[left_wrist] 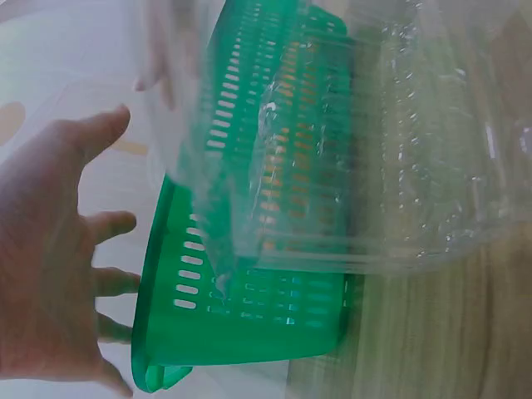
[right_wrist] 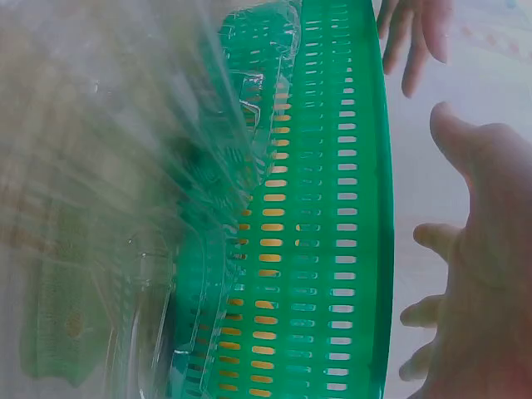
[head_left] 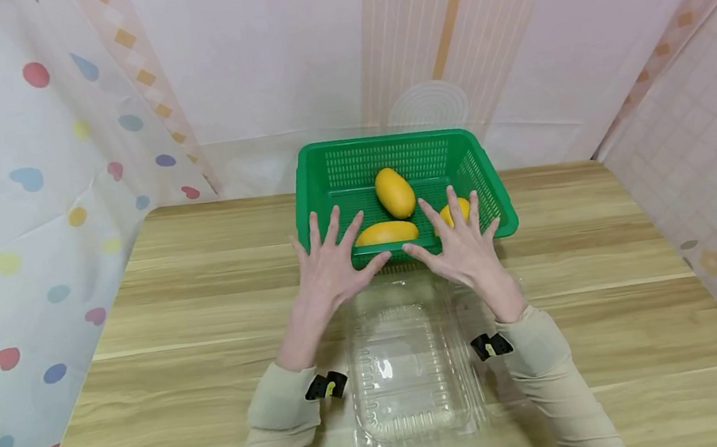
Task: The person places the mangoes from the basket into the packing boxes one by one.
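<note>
On the table [head_left: 178, 353], the green basket [head_left: 388, 139] could be shifted or tipped if its near rim were pressed unevenly. The clear plastic box [head_left: 405, 368], set in front of the basket between the forearms, could be knocked or dented if a sleeve [head_left: 536, 343] were lowered onto it, as its thin walls are likely to bend. The left hand [head_left: 330, 269] and right hand [head_left: 467, 251] are held open, fingers spread, at the near rim, with nothing gripped; contact with the rim cannot be confirmed. The 3 yellow mangoes [head_left: 394, 193] are contained in the basket; being smooth and rounded, they may roll or slip if grasped by the fingertips alone. In both wrist views the basket's side is partly obscured by plastic. The box's right edge is hard to trace against the table. The right mango [head_left: 464, 207] is partly covered by fingers.
</note>
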The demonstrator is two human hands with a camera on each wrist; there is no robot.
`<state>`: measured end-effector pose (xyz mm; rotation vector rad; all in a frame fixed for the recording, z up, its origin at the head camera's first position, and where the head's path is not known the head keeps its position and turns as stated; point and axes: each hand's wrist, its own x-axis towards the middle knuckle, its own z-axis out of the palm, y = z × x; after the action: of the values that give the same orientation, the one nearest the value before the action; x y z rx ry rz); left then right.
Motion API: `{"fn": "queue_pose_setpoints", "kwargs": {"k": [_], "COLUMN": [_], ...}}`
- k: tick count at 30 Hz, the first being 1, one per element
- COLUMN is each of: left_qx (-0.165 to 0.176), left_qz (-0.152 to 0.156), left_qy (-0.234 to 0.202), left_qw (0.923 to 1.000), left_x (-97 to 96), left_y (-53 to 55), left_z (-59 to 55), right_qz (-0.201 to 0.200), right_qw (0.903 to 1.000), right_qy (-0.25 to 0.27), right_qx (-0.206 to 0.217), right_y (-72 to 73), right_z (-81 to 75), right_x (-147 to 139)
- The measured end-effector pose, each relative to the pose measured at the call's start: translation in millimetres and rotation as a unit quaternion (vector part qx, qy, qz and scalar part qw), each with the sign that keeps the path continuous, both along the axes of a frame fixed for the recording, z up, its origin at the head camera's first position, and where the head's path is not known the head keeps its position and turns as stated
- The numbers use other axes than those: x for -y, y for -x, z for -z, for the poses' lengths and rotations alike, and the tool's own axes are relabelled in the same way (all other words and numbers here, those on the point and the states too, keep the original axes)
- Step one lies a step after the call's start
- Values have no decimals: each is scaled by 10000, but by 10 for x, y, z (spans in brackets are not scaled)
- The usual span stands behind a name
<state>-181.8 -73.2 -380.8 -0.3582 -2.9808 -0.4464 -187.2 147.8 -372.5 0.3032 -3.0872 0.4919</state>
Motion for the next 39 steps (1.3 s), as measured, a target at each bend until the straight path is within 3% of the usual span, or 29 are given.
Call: {"fn": "queue_pose_setpoints", "kwargs": {"k": [3, 6, 8, 10, 13, 16, 19, 22, 31, 39], "left_qx": [-651, -1335, -1593, -1608, -1047, 30, 1028, 1553, 1716, 1843], "left_qz": [114, 165, 112, -2, -255, -425, -477, -519, -550, -660], "left_qy": [-302, -691, -853, -884, -660, -294, -175, -335, -531, -343], "left_qw": [9974, 9885, 9835, 9830, 9920, 9987, 9934, 9859, 9822, 9801], "left_x": [-7, -13, -13, -1, 35, 77, 105, 108, 95, 93], "left_y": [-62, -176, -277, -393, -580, -748, -876, -943, -984, -982], "left_z": [8, 18, 23, 21, 9, 4, 13, 29, 69, 80], "right_qz": [-104, -251, -373, -489, -674, -861, -1042, -1168, -1467, -1717], "right_qw": [9999, 9992, 9984, 9973, 9958, 9944, 9932, 9929, 9853, 9747], "right_qy": [-32, 34, 98, 148, 135, 22, -76, -127, -478, -387], "right_qx": [-114, -309, -425, -519, -598, -617, -513, -200, 734, 1380], "right_y": [15, 42, 70, 106, 169, 242, 324, 424, 695, 869], "right_z": [-14, -42, -69, -99, -153, -226, -316, -407, -554, -406], "right_x": [0, -7, -17, -29, -50, -63, -56, -23, 158, 291]}}
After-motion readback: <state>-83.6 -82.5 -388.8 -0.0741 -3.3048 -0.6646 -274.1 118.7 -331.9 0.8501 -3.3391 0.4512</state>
